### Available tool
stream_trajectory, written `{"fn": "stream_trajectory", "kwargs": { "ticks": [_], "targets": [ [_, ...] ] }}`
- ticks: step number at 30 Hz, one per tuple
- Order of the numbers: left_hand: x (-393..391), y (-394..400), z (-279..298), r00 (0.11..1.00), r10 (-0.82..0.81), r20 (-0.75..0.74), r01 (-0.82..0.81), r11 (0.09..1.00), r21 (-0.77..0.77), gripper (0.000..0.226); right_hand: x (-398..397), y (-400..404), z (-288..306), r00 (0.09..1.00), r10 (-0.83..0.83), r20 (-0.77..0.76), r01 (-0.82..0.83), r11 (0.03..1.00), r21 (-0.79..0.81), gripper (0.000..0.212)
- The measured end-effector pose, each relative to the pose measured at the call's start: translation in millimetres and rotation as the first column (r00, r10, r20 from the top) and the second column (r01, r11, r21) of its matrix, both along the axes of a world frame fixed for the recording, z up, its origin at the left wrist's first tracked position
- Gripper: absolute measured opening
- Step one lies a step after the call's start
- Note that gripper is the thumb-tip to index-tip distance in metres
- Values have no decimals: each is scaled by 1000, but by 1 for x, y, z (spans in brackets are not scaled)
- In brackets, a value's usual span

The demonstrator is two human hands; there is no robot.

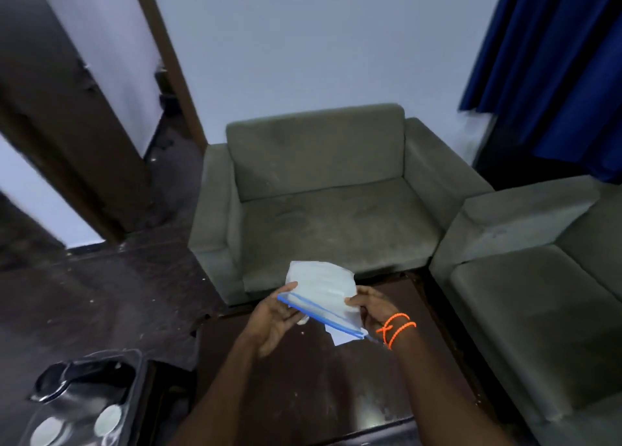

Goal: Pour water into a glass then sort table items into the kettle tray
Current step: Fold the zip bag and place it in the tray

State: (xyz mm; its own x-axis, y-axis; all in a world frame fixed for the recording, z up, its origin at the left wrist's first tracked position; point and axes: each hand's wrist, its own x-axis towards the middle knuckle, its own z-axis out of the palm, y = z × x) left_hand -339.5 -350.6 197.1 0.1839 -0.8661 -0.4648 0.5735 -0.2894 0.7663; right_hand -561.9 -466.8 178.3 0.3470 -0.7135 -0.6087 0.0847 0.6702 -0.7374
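Both hands hold a clear zip bag with a blue seal strip and white contents, lifted above the dark wooden table. My left hand grips the bag's left end near the seal. My right hand, with orange cords on the wrist, pinches the right side. A white paper scrap shows just below the bag; whether it lies on the table I cannot tell. The black kettle tray sits at the lower left with a dark kettle base and two white round lids in it. No glass is in view.
A grey-green armchair stands just beyond the table. A second matching seat is at the right. Blue curtains hang at the upper right. A dark door and frame stand at the left over a dark speckled floor.
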Motion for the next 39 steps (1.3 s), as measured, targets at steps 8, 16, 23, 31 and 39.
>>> {"fn": "stream_trajectory", "kwargs": {
  "ticks": [8,16,23,31,39],
  "targets": [
    [61,82,62,957,283,-61,-281,959,27,39,88,68,62,974,225,21,-222,970,-97,45],
    [176,158,46,981,98,168,-123,981,147,35,200,125,71,969,246,28,-241,964,-108,27],
    [283,246,4,961,146,235,-199,954,222,29,325,199,25,951,300,-74,-298,954,30,7],
    [374,336,-58,898,247,365,-389,835,390,22,415,282,-25,881,456,-125,-421,876,235,11],
    [397,382,-105,875,254,412,-451,738,502,11,461,315,-95,754,584,-301,-522,811,264,16]
  ]
}}
